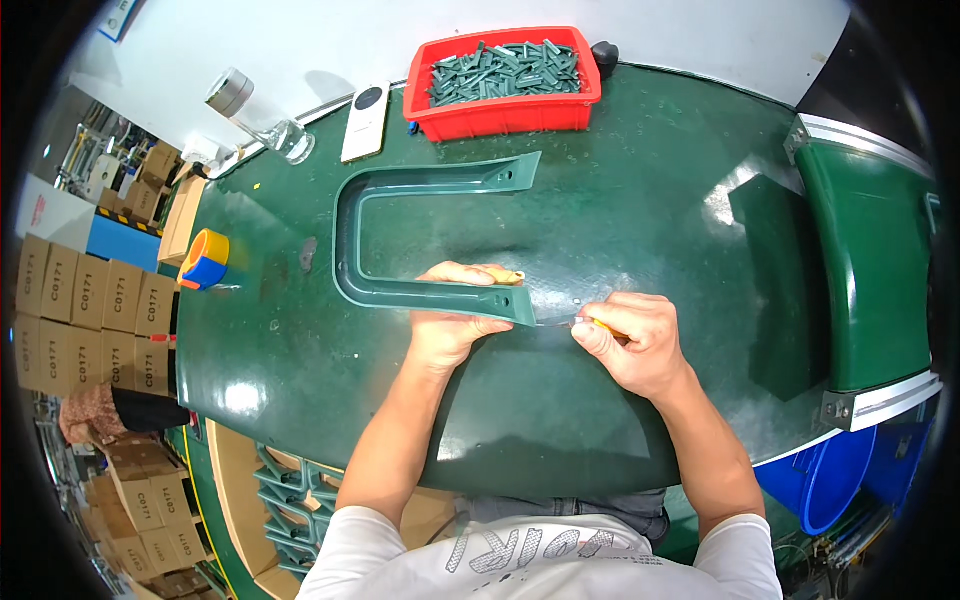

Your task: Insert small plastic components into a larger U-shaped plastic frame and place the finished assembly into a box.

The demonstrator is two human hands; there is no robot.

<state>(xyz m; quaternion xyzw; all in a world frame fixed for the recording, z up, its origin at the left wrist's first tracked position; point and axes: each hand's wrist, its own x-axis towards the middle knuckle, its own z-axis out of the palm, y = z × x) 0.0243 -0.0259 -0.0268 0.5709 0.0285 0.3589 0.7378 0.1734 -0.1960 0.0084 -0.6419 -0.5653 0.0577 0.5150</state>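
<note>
A dark green U-shaped plastic piece [347, 235] lies on its side above the table, its two arms pointing right. My left hand [443, 325] is closed around its nearer arm, close to that arm's end; something yellow covers a fingertip behind it. In my closed right hand [638, 340] is a small tool with a yellow handle [606, 327] and a thin metal tip. The tip points left and reaches the slanted end of the nearer arm; whether it touches or cuts there is too small to tell.
At the back stands a red bin [500, 118] full of small green pieces. Nearby are a white phone [366, 122], a glass bottle [290, 140] and a yellow-blue tape roll [205, 260]. A green metal-edged conveyor [865, 265] borders the right; cartons [90, 290] are stacked left.
</note>
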